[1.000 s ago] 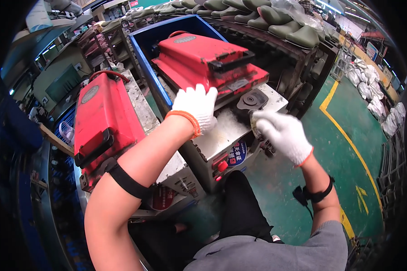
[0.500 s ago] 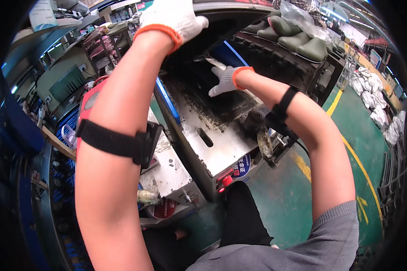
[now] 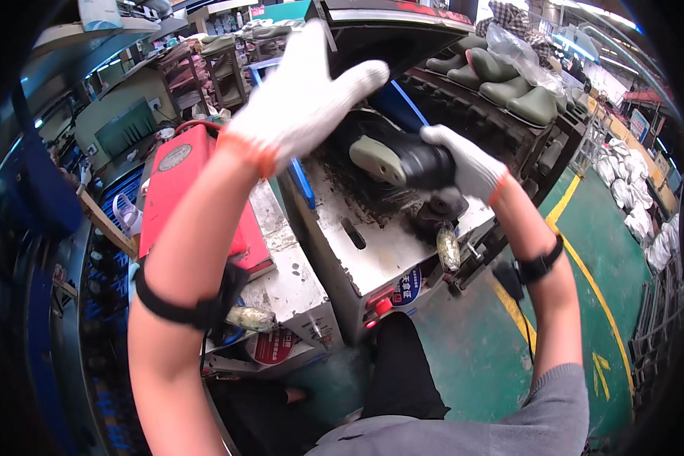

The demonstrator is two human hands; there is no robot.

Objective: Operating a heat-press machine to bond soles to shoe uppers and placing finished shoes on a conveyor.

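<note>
White-gloved right hand (image 3: 463, 163) clamps around a black and olive rubber boot (image 3: 399, 161) over the grimy metal press bed (image 3: 372, 228); left hand (image 3: 300, 99), fingers spread, is raised beside it, holding nothing

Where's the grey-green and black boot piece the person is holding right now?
In the head view it sits right of centre: the boot piece is gripped by the gloved right hand above the open machine's grimy bed, under the raised lid.

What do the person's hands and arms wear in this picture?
Both the left hand and the right hand wear white knit gloves with orange cuffs. A black band circles the left arm, a black strap the right. Grey short sleeve.
</note>
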